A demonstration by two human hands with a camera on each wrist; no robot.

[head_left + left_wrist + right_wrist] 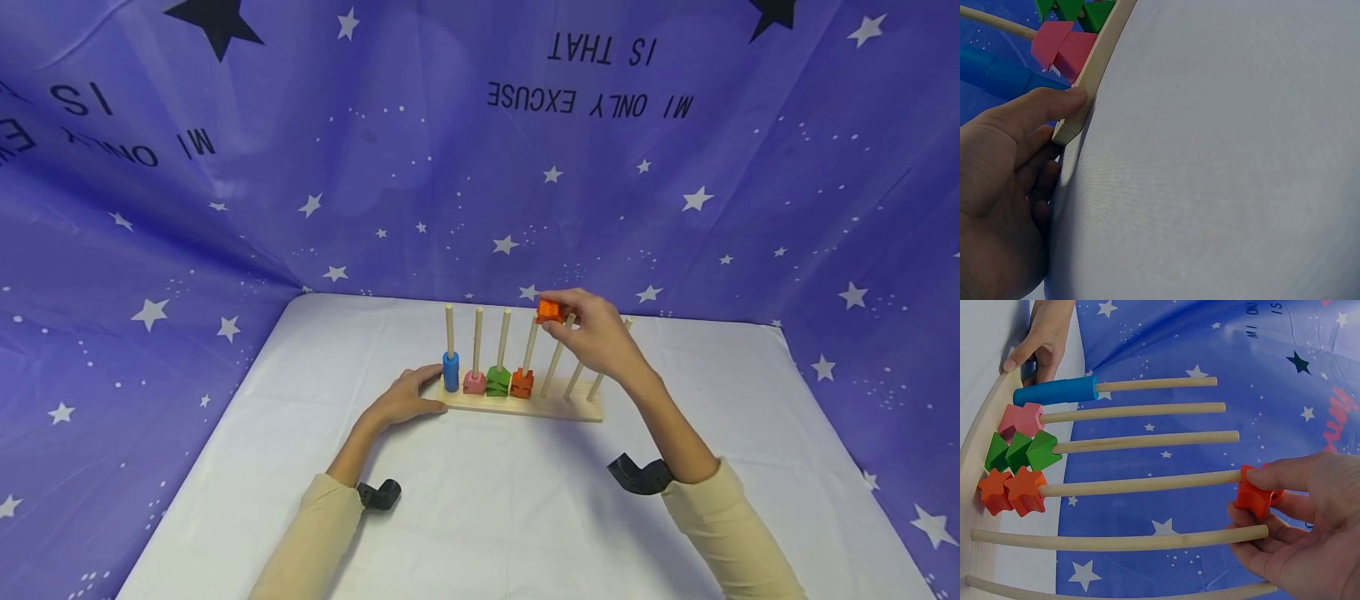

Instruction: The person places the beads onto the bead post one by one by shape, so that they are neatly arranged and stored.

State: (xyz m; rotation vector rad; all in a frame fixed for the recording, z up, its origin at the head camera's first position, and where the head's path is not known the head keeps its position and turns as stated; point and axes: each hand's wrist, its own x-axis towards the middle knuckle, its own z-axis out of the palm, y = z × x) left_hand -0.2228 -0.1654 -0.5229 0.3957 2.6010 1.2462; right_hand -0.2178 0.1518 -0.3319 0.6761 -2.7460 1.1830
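Note:
A wooden peg board (555, 407) with a row of upright pegs stands on the table. My right hand (600, 337) pinches an orange star block (1252, 495) between thumb and fingers at the tip of the fourth peg (1141, 484) from the left. Two more orange stars (1025, 489) sit at the bottom of that peg. At the board's left end, my left hand (1004, 169) grips the base, thumb on the front edge. Beside it are stacked blue cylinders (451, 372), then pink blocks (474, 382) and green blocks (498, 381), each colour on its own peg.
Bare pegs (1122, 539) stand on the right part of the board, partly behind my right hand in the head view. A white cloth (495, 517) covers the table. Purple star-patterned fabric (465, 167) hangs behind and at both sides.

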